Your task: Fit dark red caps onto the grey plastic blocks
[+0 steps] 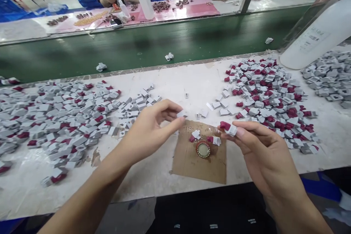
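My right hand pinches a small maroon-and-grey plastic part between thumb and fingers, above the right edge of a brown cardboard piece. Over the cardboard's far left corner, my left hand has thumb and fingertips drawn together around a small light-grey plastic piece. Two more maroon-and-grey parts lie on the wet-looking cardboard. Beside them sits a round bottle cap with its inside facing up. A few loose grey pieces rest just beyond the cardboard.
Grey and maroon parts are heaped on the left and right. A large white bottle leans at the far right. Beyond the table runs a green conveyor belt with a few pieces on it. Co-workers' hands work at the opposite bench.
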`<state>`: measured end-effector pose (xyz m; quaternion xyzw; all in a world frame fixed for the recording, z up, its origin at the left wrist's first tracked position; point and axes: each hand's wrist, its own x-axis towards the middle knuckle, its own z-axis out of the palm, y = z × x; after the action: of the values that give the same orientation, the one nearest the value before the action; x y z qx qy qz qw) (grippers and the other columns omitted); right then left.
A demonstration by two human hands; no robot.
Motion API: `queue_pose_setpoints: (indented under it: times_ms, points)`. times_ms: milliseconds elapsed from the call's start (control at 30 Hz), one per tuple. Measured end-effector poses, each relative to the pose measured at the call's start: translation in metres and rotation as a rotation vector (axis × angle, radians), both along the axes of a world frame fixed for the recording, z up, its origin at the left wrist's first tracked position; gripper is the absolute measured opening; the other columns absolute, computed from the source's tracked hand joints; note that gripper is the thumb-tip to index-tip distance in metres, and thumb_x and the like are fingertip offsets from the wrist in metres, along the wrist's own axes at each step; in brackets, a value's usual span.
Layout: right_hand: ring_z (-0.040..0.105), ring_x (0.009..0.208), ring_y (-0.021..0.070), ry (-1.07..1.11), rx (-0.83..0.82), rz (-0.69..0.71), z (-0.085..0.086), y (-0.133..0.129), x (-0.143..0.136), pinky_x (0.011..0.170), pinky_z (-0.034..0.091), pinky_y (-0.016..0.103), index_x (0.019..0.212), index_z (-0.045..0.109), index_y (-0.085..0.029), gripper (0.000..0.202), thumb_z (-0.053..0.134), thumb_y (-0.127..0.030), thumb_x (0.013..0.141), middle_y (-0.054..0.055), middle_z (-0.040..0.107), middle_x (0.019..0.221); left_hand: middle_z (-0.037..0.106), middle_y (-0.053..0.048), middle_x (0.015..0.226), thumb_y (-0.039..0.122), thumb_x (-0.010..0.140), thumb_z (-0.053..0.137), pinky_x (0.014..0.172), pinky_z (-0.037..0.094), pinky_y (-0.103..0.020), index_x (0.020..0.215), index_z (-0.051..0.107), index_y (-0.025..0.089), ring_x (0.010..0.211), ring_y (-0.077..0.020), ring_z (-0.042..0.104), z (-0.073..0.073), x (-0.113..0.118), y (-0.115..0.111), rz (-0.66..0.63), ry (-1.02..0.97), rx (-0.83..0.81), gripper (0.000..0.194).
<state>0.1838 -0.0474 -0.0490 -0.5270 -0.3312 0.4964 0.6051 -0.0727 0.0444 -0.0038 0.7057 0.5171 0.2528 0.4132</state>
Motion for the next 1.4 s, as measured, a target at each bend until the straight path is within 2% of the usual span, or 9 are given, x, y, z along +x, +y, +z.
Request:
queue_pose_setpoints:
  times_ms: [133,300,667,800,967,1133,1200,1233,1400]
  points:
    - [0.088,0.102,0.0205,0.154,0.047,0.009,0.004,0.010,-0.004,0.100,0.073,0.033,0.098,0.094,-0.034,0.009,0.098,-0.038,0.092,-0.001,0.092,0.101,0.086,-0.007,0.109,0.032,0.101,0.083,0.088,0.070,-0.037,0.119,0.079,0.022,0.100,-0.0241,0.084,0.004,0.034,-0.011,-0.032,-0.431,-0.237,0.020]
    - [0.090,0.098,0.0225,0.162,0.138,0.021,0.008,0.017,-0.006,0.102,0.074,0.043,0.101,0.092,-0.034,0.003,0.091,-0.033,0.099,0.000,0.093,0.102,0.087,-0.012,0.117,0.032,0.100,0.088,0.093,0.072,-0.038,0.116,0.076,0.017,0.103,-0.0257,0.087,-0.003,0.057,-0.016,-0.043,-0.661,-0.406,0.025]
    - [0.088,0.095,0.0231,-0.022,0.111,0.004,0.005,0.018,-0.005,0.091,0.075,0.040,0.104,0.091,-0.031,0.007,0.092,-0.034,0.097,0.002,0.091,0.101,0.088,-0.011,0.114,0.028,0.103,0.083,0.101,0.072,-0.043,0.117,0.076,0.019,0.108,-0.0281,0.087,-0.011,0.059,-0.021,-0.090,-0.668,-0.412,0.019]
    - [0.088,0.096,0.0223,-0.150,0.106,0.071,0.007,0.018,0.002,0.088,0.074,0.033,0.103,0.092,-0.032,0.004,0.091,-0.031,0.098,0.003,0.091,0.104,0.088,-0.007,0.111,0.027,0.102,0.084,0.092,0.073,-0.037,0.115,0.081,0.022,0.104,-0.0259,0.086,-0.007,0.059,-0.025,-0.085,-0.553,-0.262,0.015]
    - [0.088,0.099,0.0258,-0.232,0.138,0.125,0.012,0.030,0.006,0.089,0.075,0.039,0.106,0.091,-0.027,0.011,0.088,-0.036,0.100,0.007,0.090,0.105,0.087,-0.005,0.111,0.022,0.104,0.077,0.091,0.071,-0.036,0.111,0.081,0.023,0.103,-0.0237,0.084,0.005,0.059,-0.016,-0.096,-0.419,-0.077,0.008]
    - [0.086,0.095,0.0270,-0.518,0.109,0.202,0.028,0.092,0.022,0.087,0.074,0.043,0.110,0.091,-0.024,0.022,0.091,-0.039,0.094,0.009,0.089,0.106,0.086,-0.007,0.110,0.024,0.100,0.078,0.095,0.066,-0.043,0.106,0.079,0.021,0.101,-0.0260,0.080,0.007,0.067,0.051,-0.170,-0.176,0.097,0.007]
    - [0.085,0.096,0.0270,-0.799,0.049,0.170,0.037,0.137,0.041,0.085,0.074,0.043,0.125,0.088,-0.024,0.027,0.084,-0.030,0.099,0.010,0.088,0.119,0.085,-0.010,0.112,0.025,0.099,0.078,0.094,0.065,-0.046,0.098,0.077,0.021,0.100,-0.0274,0.078,0.003,0.075,0.095,-0.082,-0.024,0.159,0.004]
    - [0.085,0.097,0.0267,-0.971,0.023,0.058,0.040,0.163,0.052,0.086,0.073,0.043,0.130,0.087,-0.024,0.030,0.078,-0.024,0.101,0.011,0.087,0.125,0.085,-0.012,0.114,0.022,0.097,0.078,0.093,0.064,-0.046,0.094,0.076,0.021,0.101,-0.0279,0.077,0.000,0.080,0.119,-0.003,0.017,0.191,0.004]
    - [0.073,0.135,0.0415,-1.195,-0.060,-0.112,0.042,0.289,0.117,0.124,0.054,0.062,0.129,0.085,-0.016,0.043,0.069,-0.005,0.091,0.019,0.082,0.138,0.082,-0.012,0.107,0.020,0.096,0.077,0.092,0.059,-0.044,0.095,0.074,0.017,0.099,-0.0251,0.073,-0.015,0.102,0.229,0.320,0.051,0.102,0.004]
